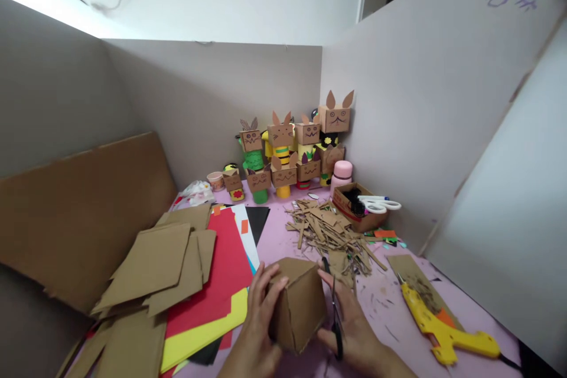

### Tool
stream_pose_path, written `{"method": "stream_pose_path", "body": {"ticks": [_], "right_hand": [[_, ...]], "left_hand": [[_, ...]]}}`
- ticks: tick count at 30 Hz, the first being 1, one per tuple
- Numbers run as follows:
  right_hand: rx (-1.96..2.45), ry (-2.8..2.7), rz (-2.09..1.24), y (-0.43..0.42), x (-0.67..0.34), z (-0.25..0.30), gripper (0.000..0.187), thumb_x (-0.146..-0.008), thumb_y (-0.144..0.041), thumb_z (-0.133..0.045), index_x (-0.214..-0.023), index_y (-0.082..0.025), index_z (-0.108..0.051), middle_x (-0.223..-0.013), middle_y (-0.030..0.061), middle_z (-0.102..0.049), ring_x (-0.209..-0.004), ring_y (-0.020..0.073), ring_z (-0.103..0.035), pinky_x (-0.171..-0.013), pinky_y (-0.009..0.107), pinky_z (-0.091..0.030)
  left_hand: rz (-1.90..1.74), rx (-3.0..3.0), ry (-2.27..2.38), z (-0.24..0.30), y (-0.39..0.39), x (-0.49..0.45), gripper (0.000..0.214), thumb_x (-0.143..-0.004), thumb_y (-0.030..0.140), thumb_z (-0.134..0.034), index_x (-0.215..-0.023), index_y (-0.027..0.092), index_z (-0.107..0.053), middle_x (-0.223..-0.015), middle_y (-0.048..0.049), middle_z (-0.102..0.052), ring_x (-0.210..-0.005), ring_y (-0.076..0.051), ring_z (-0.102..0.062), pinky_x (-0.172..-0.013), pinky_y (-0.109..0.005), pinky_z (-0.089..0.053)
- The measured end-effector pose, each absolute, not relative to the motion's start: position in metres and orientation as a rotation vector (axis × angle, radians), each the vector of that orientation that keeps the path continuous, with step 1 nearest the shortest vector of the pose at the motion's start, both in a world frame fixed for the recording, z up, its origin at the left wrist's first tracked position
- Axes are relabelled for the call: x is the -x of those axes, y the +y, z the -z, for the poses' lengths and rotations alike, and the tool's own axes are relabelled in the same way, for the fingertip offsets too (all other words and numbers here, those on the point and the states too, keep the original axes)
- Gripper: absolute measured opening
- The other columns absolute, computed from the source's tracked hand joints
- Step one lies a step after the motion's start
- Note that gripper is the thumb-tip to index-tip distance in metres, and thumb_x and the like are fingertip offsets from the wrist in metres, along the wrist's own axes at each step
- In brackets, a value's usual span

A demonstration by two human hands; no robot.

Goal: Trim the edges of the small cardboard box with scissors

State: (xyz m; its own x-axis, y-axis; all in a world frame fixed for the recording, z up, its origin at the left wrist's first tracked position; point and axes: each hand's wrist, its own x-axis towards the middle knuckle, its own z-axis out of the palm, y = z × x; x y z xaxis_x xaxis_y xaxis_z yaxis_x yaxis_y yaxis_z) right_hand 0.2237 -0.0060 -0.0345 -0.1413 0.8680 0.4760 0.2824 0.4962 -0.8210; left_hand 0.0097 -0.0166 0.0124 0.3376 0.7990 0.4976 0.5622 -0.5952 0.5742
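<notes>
A small brown cardboard box (297, 306), with seams showing along its edges, is between my two hands near the front of the table. My left hand (254, 325) grips its left side, with fingers bent over the top edge. On the other side, my right hand (354, 325) holds scissors with black handles (339, 339). Its fingertips reach the box's right edge, and the scissors lie between palm and box. The box's underside is hidden.
Cardboard sheets (150, 263) and red paper (225, 260) lie left. Cardboard scraps (325, 227) are piled ahead, before several cardboard animal figures (283, 174). A yellow glue gun (438, 331) lies right. White scissors (378, 205) rest on a small carton (361, 221). Partition walls surround the table.
</notes>
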Motion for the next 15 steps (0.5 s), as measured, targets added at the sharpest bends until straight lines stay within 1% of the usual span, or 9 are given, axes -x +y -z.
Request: {"method": "stream_pose_path", "body": {"ticks": [3, 6, 9, 10, 12, 13, 14, 15], "right_hand": [[0.926, -1.759, -0.532, -0.005, -0.224, 0.033, 0.080, -0.064, -0.017, -0.076, -0.137, -0.027, -0.045, -0.144, 0.0109, -0.044, -0.135, 0.0375, -0.031, -0.108, 0.054, -0.027], [0.848, -1.845, -0.431, -0.004, -0.227, 0.031, 0.077, -0.067, -0.015, -0.072, -0.137, -0.031, -0.045, -0.144, 0.0076, -0.044, -0.135, 0.0359, -0.031, -0.108, 0.053, -0.029], [0.837, -1.817, -0.415, -0.004, -0.229, 0.031, 0.073, -0.066, -0.014, -0.073, -0.133, -0.030, -0.050, -0.140, 0.0090, -0.047, -0.133, 0.0358, -0.035, -0.108, 0.051, -0.029], [0.866, -1.757, -0.443, -0.005, -0.229, 0.032, 0.072, -0.064, -0.015, -0.074, -0.131, -0.030, -0.052, -0.139, 0.0099, -0.048, -0.132, 0.0363, -0.036, -0.108, 0.051, -0.029], [0.922, -1.601, -0.582, -0.008, -0.225, 0.032, 0.074, -0.060, -0.022, -0.080, -0.129, -0.029, -0.051, -0.137, 0.0115, -0.048, -0.130, 0.0371, -0.038, -0.107, 0.052, -0.029], [0.938, -1.519, -0.691, -0.010, -0.222, 0.031, 0.077, -0.059, -0.027, -0.082, -0.129, -0.028, -0.049, -0.136, 0.0122, -0.048, -0.128, 0.0369, -0.040, -0.106, 0.052, -0.029], [0.934, -1.445, -0.814, -0.013, -0.218, 0.029, 0.080, -0.059, -0.032, -0.083, -0.130, -0.028, -0.047, -0.135, 0.0127, -0.048, -0.127, 0.0363, -0.042, -0.105, 0.051, -0.031], [0.913, -1.381, -0.940, -0.015, -0.214, 0.027, 0.081, -0.060, -0.037, -0.083, -0.131, -0.028, -0.044, -0.136, 0.0131, -0.047, -0.125, 0.0354, -0.044, -0.104, 0.050, -0.033]], "left_hand": [[-1.045, -2.335, 1.183, -0.014, -0.018, -0.011, 0.074, -0.082, 0.012, -0.055, -0.140, 0.041, -0.021, -0.149, -0.0123, -0.026, -0.142, -0.037, -0.013, -0.105, -0.061, -0.031], [-1.015, -2.345, 1.151, -0.014, -0.020, -0.011, 0.077, -0.081, 0.006, -0.052, -0.140, 0.043, -0.020, -0.152, -0.0105, -0.023, -0.143, -0.036, -0.009, -0.106, -0.062, -0.026], [-0.995, -2.301, 1.124, -0.013, -0.021, -0.010, 0.078, -0.081, 0.000, -0.045, -0.140, 0.046, -0.021, -0.157, -0.0037, -0.014, -0.144, -0.032, -0.004, -0.110, -0.061, -0.019], [-1.020, -2.244, 1.146, -0.012, -0.021, -0.009, 0.078, -0.082, 0.000, -0.044, -0.139, 0.047, -0.022, -0.158, -0.0010, -0.010, -0.144, -0.030, -0.002, -0.111, -0.060, -0.016], [-1.142, -2.022, 1.239, -0.010, -0.020, -0.010, 0.080, -0.082, 0.008, -0.053, -0.141, 0.048, -0.017, -0.160, 0.0010, -0.002, -0.144, -0.030, 0.001, -0.112, -0.059, -0.011], [-1.218, -1.866, 1.264, -0.009, -0.019, -0.011, 0.087, -0.079, 0.016, -0.062, -0.143, 0.046, -0.011, -0.160, -0.0004, 0.002, -0.144, -0.031, 0.000, -0.112, -0.058, -0.011], [-1.282, -1.697, 1.246, -0.007, -0.019, -0.012, 0.099, -0.073, 0.026, -0.072, -0.145, 0.043, -0.006, -0.160, -0.0031, 0.003, -0.143, -0.033, -0.003, -0.112, -0.057, -0.015], [-1.317, -1.525, 1.194, -0.006, -0.019, -0.014, 0.112, -0.064, 0.034, -0.080, -0.146, 0.040, -0.004, -0.160, -0.0065, -0.001, -0.142, -0.036, -0.010, -0.111, -0.055, -0.021]]}}
